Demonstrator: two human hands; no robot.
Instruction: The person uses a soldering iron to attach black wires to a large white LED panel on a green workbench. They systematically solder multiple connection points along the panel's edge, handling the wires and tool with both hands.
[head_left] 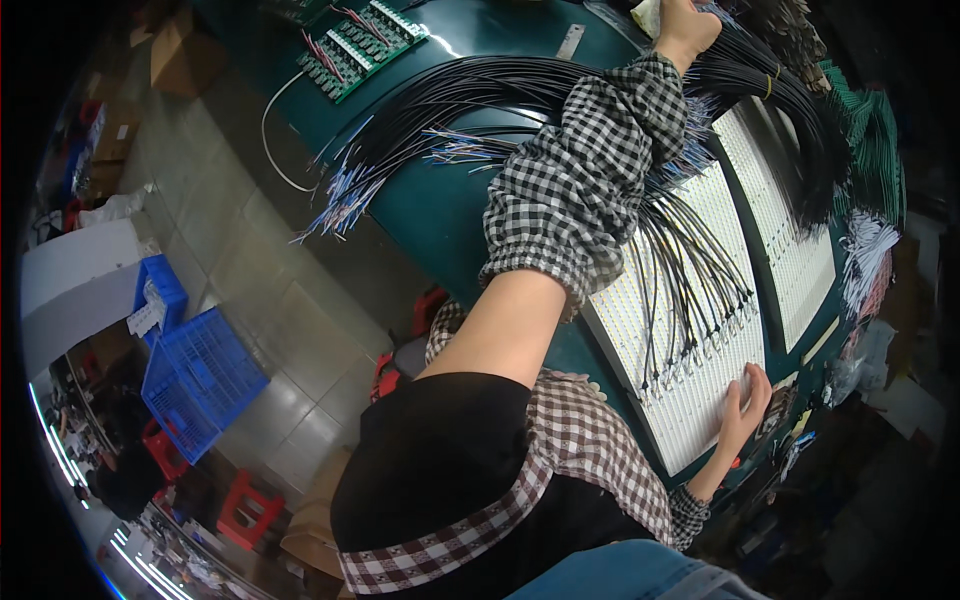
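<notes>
My left hand (pixel 688 28) reaches to the far end of the table, fingers curled in, partly cut off by the picture's top edge. Whatever it grips is hidden; black cables lie just below it. My right hand (pixel 743 412) rests at the near right edge of a white LED board panel (pixel 690 420), its thumb and fingers apart and holding nothing. Several short black wires (pixel 690 270) fan across that panel, their ends in a slanting row on it. A long bundle of black cables (pixel 480 80) with stripped blue and white ends (pixel 350 190) curves behind my left forearm.
A second white LED panel (pixel 800 290) lies to the right, partly under another black cable bundle (pixel 790 100). Green circuit boards (pixel 362 48) sit at the far left of the green table (pixel 420 215). Blue crates (pixel 205 375) and a red stool (pixel 250 508) stand on the floor.
</notes>
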